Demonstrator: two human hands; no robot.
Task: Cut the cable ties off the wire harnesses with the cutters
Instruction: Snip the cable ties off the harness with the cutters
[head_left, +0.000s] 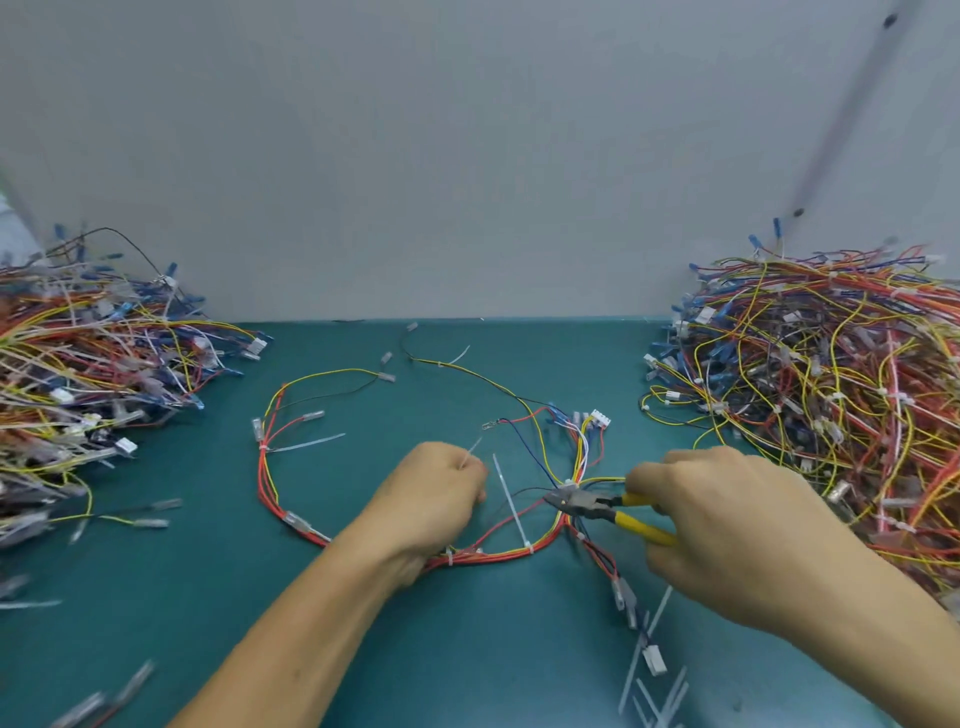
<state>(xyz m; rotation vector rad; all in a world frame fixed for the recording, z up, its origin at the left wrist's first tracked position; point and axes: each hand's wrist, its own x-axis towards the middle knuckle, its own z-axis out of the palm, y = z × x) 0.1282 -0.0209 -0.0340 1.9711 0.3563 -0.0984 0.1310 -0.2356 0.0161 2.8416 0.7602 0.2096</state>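
Cutters (597, 508) are gripped in the right hand (727, 519), fingers curled round the yellow handles; the jaws look almost closed. The nose is pointed left, its tips at the white cable tie (571, 483) where the wire harness (322, 538) crosses itself on the green mat (467, 649). The right hand is nearer. A tie tail (474, 448) is pinched in the fisted left hand (436, 493), under whose wrist the harness runs

A plain pale grey wall (467, 156) rises behind the teal worktop (337, 597) and meets it along a level seam. Soft, even light falls on both, casting no hard shadows. A dark, blurred diagonal streak (841, 119) crosses the wall's upper right.
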